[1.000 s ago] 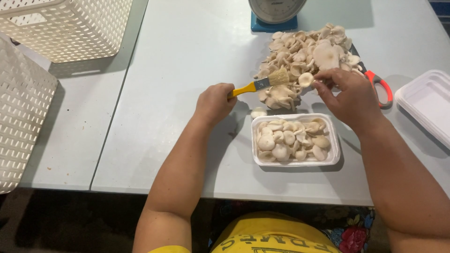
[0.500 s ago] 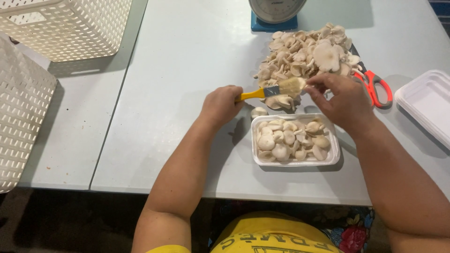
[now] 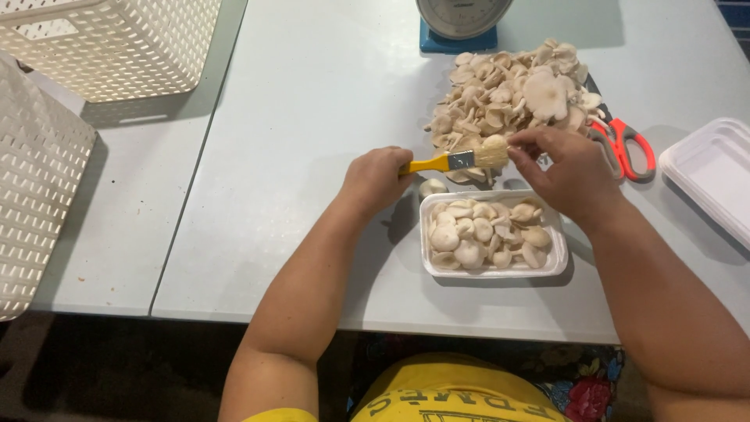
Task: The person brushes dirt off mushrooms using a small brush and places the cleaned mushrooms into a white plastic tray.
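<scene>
Brush (image 3: 457,161) shifted lower toward frame centre; left hand (image 3: 376,178) fist-grips its handle, right hand (image 3: 564,173) pinches mushroom (image 3: 495,143); stroke lightly, keep mushroom steady.

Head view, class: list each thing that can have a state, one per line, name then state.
Brush: held in left hand, bristles against a mushroom.
Mushroom: pinched in right hand, above the tray.
Tray: nearly full of mushrooms.
Pile: loose heap on the table.
Scissors: lying shut beside the pile.
Empty trays: stacked at the right.
Baskets: look empty.
</scene>
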